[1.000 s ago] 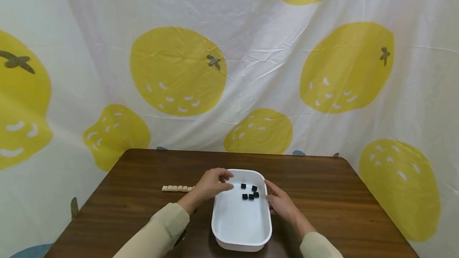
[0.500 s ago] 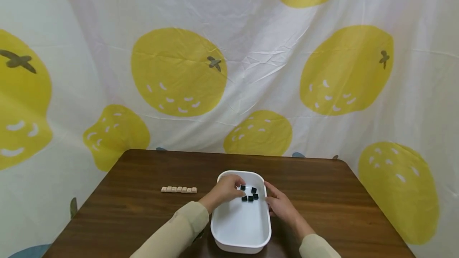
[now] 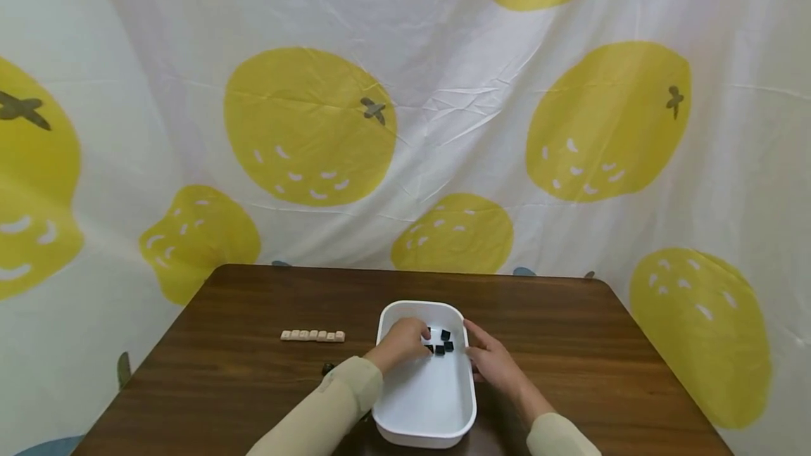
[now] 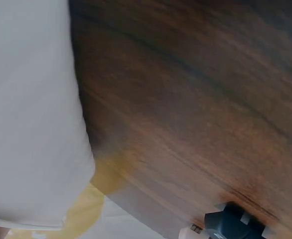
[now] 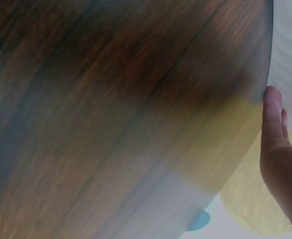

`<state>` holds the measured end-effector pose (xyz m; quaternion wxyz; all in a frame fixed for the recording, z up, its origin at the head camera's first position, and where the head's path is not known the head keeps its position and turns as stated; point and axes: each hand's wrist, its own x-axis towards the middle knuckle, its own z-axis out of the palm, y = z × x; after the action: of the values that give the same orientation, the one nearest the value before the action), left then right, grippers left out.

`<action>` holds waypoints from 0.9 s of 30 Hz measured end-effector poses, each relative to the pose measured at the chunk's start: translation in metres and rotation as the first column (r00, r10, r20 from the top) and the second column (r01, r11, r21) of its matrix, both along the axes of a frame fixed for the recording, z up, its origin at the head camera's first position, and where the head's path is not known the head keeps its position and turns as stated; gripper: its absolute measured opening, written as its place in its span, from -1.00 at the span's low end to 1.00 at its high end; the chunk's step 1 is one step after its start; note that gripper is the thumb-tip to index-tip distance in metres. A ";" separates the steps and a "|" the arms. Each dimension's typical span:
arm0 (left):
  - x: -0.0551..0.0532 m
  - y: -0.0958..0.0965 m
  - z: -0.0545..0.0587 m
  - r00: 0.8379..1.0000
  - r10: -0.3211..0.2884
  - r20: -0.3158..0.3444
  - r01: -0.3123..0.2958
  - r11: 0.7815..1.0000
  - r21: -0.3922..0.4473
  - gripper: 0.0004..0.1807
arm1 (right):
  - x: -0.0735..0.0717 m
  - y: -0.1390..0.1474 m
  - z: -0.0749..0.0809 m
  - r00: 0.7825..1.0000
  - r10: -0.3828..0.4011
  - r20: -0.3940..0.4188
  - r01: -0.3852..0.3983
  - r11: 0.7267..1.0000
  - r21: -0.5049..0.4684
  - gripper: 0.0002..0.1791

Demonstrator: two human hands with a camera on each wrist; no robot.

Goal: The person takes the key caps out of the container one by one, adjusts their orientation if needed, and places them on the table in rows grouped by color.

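A white rectangular tray (image 3: pixel 423 400) with rounded corners stands on the table, and several small black cube-like pieces (image 3: pixel 446 336) lie loose on its floor toward the far end. My left hand (image 3: pixel 402 341) reaches over the tray's left rim, its fingertips down among the black pieces with fingers bent. The hand partly covers two of them, and I cannot tell whether it grips one. Along the tray's right side lies my right hand (image 3: pixel 497 366), fingers straight against the outer wall; the right wrist view shows this hand (image 5: pixel 281 149) with a finger extended up the wall.
To the left of the tray, several small beige tiles (image 3: pixel 313 336) form a straight row on the brown wooden table (image 3: pixel 253 385). A dark piece (image 3: pixel 327 368) sits between that row and my left sleeve. Behind the table hangs a lemon-print curtain (image 3: pixel 437 146).
My left hand has moved right and down from above the tray's left rim to the black pieces inside, uncovering the end of the beige row. The right hand has stayed at the tray's side.
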<state>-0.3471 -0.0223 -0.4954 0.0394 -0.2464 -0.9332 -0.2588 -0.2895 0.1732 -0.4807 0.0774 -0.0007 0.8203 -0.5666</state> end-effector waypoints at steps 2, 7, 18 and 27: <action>0.001 0.000 0.000 1.000 0.009 -0.009 -0.009 1.000 -0.018 -0.78 | 0.000 -0.001 0.001 1.000 -0.002 -0.002 0.002 1.000 -0.006 -0.38; 0.004 0.000 0.004 1.000 0.017 -0.016 -0.018 0.998 -0.054 -0.88 | 0.001 -0.001 0.003 1.000 0.002 0.003 -0.002 1.000 0.002 -0.38; 0.007 -0.006 0.013 1.000 0.009 0.003 -0.009 0.995 0.095 -0.95 | 0.002 -0.001 0.002 1.000 -0.002 0.014 0.001 1.000 0.027 -0.38; 0.011 -0.016 0.021 0.991 -0.003 0.134 -0.036 0.955 0.293 -0.88 | 0.004 -0.002 0.002 1.000 -0.012 -0.004 0.012 1.000 0.002 -0.38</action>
<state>-0.3357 -0.0385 -0.4741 0.0156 -0.2121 -0.8868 -0.4104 -0.2853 0.1716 -0.4791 0.0725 0.0034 0.8210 -0.5663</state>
